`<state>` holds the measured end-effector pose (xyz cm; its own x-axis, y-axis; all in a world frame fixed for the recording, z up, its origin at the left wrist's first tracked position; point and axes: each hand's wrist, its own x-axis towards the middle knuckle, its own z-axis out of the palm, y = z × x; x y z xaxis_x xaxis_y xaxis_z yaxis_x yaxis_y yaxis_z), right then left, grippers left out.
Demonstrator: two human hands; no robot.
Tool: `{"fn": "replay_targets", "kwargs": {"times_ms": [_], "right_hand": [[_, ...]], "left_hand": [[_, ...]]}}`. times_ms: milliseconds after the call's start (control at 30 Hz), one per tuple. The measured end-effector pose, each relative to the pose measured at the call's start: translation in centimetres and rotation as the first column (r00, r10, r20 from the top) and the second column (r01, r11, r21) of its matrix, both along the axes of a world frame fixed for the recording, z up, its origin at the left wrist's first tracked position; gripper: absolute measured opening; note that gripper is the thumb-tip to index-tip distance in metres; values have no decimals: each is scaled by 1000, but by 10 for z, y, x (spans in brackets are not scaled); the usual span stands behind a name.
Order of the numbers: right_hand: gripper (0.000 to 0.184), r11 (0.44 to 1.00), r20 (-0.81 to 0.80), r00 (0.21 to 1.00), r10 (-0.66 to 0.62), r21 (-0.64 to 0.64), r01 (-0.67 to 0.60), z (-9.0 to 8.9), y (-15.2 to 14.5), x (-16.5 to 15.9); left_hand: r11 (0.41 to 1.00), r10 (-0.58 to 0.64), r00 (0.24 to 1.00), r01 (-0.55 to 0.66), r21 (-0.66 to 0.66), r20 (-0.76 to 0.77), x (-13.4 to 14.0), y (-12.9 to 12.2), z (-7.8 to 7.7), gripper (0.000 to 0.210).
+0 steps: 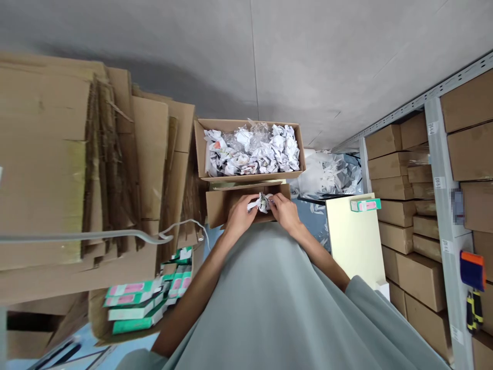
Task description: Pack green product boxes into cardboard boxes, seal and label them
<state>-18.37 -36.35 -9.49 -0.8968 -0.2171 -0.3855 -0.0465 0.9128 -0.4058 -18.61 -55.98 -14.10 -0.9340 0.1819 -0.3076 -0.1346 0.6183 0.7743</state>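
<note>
Both hands (242,211) (284,210) pinch a crumpled, jagged-edged wad of white paper (262,202).

White on crumpled paper (263,202), brown on near open box (220,206), green and seemingly pink on blurred cartons (130,299) near left.

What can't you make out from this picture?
In the head view:
Near box: bottom, partly hidden by left hand, right hand and crumpled paper.
Far box: bottom, covered by wadded paper.
Green-and-white carton, right: lettering, too small.
Flattened cardboard: cut off by left edge.
</note>
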Motion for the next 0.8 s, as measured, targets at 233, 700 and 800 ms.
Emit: {"fn": "replay_targets", "kwargs": {"times_ms": [233,700,800], "right_hand": [[27,997,-11,998,59,50,-58,-4,3,-3],[25,1000,-38,999,29,6,-29,13,9,-15],[26,1000,-56,998,4,-9,-5,18,15,-18]], "left_hand": [[995,72,997,-71,-69,6,9,-13,1,46],[995,25,999,-28,-99,-26,4,-15,-3,46],[985,-10,999,4,-173,-33,2,-14,-6,47]]}}
